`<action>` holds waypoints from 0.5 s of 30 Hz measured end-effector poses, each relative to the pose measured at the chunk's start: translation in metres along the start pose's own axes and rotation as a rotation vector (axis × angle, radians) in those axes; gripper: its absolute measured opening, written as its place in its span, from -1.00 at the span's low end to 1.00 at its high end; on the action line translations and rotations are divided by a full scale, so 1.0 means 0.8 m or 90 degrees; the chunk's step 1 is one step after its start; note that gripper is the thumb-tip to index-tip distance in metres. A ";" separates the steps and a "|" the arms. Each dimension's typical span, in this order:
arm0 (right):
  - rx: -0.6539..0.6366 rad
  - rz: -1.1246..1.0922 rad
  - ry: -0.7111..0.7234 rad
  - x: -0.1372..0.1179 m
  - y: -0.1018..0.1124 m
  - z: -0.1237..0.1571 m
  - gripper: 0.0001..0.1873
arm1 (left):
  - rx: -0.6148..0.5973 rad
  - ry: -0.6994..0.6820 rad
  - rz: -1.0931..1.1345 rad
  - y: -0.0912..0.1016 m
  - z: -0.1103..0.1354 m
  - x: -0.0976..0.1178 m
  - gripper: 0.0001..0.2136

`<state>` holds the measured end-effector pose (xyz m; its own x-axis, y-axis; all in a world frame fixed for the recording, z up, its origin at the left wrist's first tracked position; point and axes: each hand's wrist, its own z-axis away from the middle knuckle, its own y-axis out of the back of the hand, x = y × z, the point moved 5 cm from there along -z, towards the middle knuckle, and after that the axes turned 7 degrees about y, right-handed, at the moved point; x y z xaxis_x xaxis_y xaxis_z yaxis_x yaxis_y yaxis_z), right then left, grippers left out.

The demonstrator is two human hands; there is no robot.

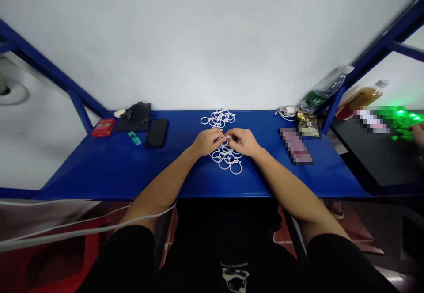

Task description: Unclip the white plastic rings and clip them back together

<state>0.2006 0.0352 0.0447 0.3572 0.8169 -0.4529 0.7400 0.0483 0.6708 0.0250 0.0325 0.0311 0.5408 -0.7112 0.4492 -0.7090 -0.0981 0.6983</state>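
My left hand (208, 142) and my right hand (244, 142) meet above the middle of a blue table, fingers bent in a pinch. Between the fingertips shows part of a white plastic ring (228, 137) with a small tab; the fingers hide the rest. Below the hands, towards me, lies a loose pile of similar white rings (236, 167) with small knobs on them. Beyond the hands a second cluster of white rings (218, 117) rests near the wall.
On the left of the blue table (109, 169) are a black phone (157, 133), a red box (103, 127), a teal item (134, 138) and a black bag (135, 115). At right lie a coiled white cable (286, 112), a packet (308, 124) and a bottle (326, 90).
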 end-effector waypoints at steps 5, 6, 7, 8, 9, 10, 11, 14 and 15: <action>-0.008 0.027 -0.032 0.009 0.001 0.001 -0.79 | -0.028 0.030 0.011 -0.005 -0.001 0.001 -0.74; -0.003 0.033 -0.038 0.011 0.002 0.002 -0.79 | -0.034 0.043 0.013 -0.005 -0.002 0.001 -0.74; 0.001 0.037 -0.041 0.012 0.004 0.002 -0.80 | -0.040 0.055 0.014 -0.005 -0.001 0.000 -0.74; 0.006 0.040 -0.041 0.013 0.007 0.002 -0.79 | -0.045 0.065 0.015 -0.005 -0.001 -0.001 -0.74; 0.010 0.041 -0.038 0.015 0.009 0.002 -0.78 | -0.046 0.073 0.016 -0.004 -0.001 -0.003 -0.75; 0.015 0.044 -0.035 0.016 0.012 0.002 -0.77 | -0.043 0.082 0.016 -0.003 -0.001 -0.005 -0.75; 0.024 0.049 -0.036 0.018 0.015 0.002 -0.75 | -0.034 0.096 0.014 -0.001 -0.001 -0.009 -0.76; 0.072 0.089 -0.071 0.028 0.025 0.004 -0.71 | 0.010 0.163 -0.002 0.004 0.000 -0.028 -0.79; 0.086 0.104 -0.087 0.031 0.027 0.005 -0.70 | 0.020 0.187 -0.014 0.005 0.001 -0.034 -0.80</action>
<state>0.2276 0.0547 0.0456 0.5453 0.7219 -0.4260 0.7321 -0.1627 0.6615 0.0071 0.0514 0.0210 0.6609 -0.4767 0.5796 -0.7067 -0.1354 0.6945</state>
